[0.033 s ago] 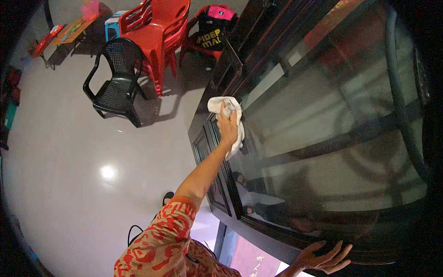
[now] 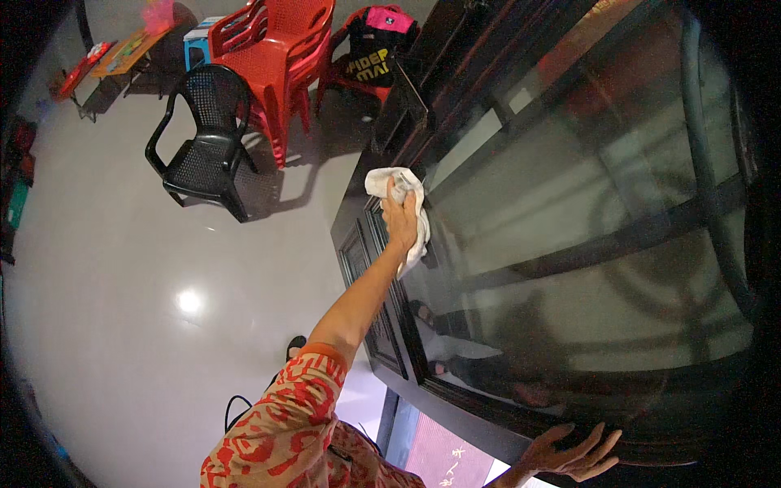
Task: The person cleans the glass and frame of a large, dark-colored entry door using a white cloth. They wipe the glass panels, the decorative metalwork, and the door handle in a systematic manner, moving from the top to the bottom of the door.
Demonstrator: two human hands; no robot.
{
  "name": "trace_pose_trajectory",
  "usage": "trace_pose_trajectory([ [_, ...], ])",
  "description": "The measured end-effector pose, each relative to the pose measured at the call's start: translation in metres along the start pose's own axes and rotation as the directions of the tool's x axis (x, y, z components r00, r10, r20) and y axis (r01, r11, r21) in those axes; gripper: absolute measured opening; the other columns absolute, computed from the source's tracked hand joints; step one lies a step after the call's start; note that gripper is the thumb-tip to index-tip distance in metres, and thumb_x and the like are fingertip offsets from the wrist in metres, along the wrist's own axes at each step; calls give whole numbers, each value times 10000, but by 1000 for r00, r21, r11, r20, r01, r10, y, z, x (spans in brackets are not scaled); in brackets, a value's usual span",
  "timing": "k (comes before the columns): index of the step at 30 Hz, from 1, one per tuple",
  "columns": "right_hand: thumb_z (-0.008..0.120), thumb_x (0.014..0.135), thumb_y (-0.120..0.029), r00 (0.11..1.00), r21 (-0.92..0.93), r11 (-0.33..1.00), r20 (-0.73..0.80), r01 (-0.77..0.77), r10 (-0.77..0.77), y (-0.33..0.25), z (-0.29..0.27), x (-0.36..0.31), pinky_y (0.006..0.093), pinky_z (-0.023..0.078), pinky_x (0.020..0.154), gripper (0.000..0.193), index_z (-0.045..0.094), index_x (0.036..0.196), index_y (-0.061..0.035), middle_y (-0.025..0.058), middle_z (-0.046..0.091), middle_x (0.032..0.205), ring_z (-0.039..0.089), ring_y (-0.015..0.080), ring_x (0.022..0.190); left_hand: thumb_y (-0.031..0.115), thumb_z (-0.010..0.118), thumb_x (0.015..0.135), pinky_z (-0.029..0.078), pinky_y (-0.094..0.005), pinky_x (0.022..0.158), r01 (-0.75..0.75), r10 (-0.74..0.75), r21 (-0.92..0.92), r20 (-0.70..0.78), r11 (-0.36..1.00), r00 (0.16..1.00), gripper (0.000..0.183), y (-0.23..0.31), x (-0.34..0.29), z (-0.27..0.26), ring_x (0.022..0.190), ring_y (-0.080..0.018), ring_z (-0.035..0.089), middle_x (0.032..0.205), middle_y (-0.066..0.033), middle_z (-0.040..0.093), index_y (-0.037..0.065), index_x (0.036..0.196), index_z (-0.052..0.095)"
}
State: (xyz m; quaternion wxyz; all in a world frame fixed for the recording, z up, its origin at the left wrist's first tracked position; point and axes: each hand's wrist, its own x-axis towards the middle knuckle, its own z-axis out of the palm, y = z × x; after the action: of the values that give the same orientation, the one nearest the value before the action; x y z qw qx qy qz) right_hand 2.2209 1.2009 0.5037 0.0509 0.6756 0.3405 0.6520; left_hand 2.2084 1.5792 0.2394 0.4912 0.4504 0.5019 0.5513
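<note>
My left hand [image 2: 398, 221] is stretched out and presses a crumpled white cloth [image 2: 419, 236] against the dark door [image 2: 348, 213]. The cloth lies where the glass pane [image 2: 521, 203] meets the carved frame, below a dark handle [image 2: 413, 93]. Part of the cloth is bunched under the fingers, and its loose end hangs along the wrist. At the lower right, my right hand [image 2: 573, 454] holds nothing. Its fingers are spread and lie at the near edge of the door; whether the whole palm touches is hard to see.
A black plastic armchair [image 2: 203, 154] stands on the pale tiled floor [image 2: 122, 325] at left. Behind it are stacked red chairs [image 2: 272, 69], a blue-and-white stool [image 2: 198, 45] and a low table [image 2: 134, 53]. A black-and-pink bag [image 2: 378, 53] sits on a red chair. A pinkish mat [image 2: 435, 451] shows below.
</note>
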Motion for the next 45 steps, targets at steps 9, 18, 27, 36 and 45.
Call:
trace_pose_trajectory([
  [9, 418, 915, -313, 1000, 25, 1000, -13, -3, 4, 18, 13, -16, 478, 247, 989, 330, 591, 1160, -175, 56, 450, 1363, 280, 326, 1313, 197, 495, 847, 303, -399, 1026, 72, -47, -206, 124, 976, 991, 561, 14, -135, -3, 1192, -363, 421, 1283, -243, 438, -16, 1346, 353],
  [18, 409, 930, -342, 1000, 94, 995, -16, -17, 18, 20, 10, -19, 495, 292, 977, 322, 617, 1081, -148, 121, 492, 1302, 351, 377, 1258, 284, 582, 845, 175, -456, 1073, 126, -99, -46, 383, 991, 919, 777, 27, -329, -28, 1265, -402, 260, 1361, -247, 264, 53, 1436, 133],
  [27, 423, 937, -337, 997, 98, 995, -82, 7, 1, 10, 1, -9, 515, 268, 978, 319, 582, 1139, -147, 106, 462, 1328, 333, 346, 1278, 196, 462, 919, 200, -378, 1093, 62, 2, -280, 223, 958, 975, 563, 10, -226, -16, 1290, -358, 288, 1374, -218, 297, 22, 1405, 237],
  [36, 490, 908, -365, 998, 77, 997, -67, -2, 7, -4, -1, 1, 568, 277, 1009, 346, 576, 1067, -70, 220, 451, 1280, 362, 423, 1231, 195, 424, 927, 166, -329, 1101, 53, 6, -258, 223, 965, 975, 550, -13, -84, -18, 1329, -289, 253, 1427, -177, 269, 35, 1415, 226],
  [45, 482, 905, -360, 994, 47, 998, -102, 30, -25, -9, 1, 7, 571, 303, 991, 347, 571, 1072, -69, 210, 463, 1262, 377, 424, 1212, 307, 521, 893, 305, -313, 1004, 461, -381, -573, 263, 678, 886, 604, -32, -26, -5, 1165, -235, 422, 1311, -135, 427, -25, 1355, 316],
])
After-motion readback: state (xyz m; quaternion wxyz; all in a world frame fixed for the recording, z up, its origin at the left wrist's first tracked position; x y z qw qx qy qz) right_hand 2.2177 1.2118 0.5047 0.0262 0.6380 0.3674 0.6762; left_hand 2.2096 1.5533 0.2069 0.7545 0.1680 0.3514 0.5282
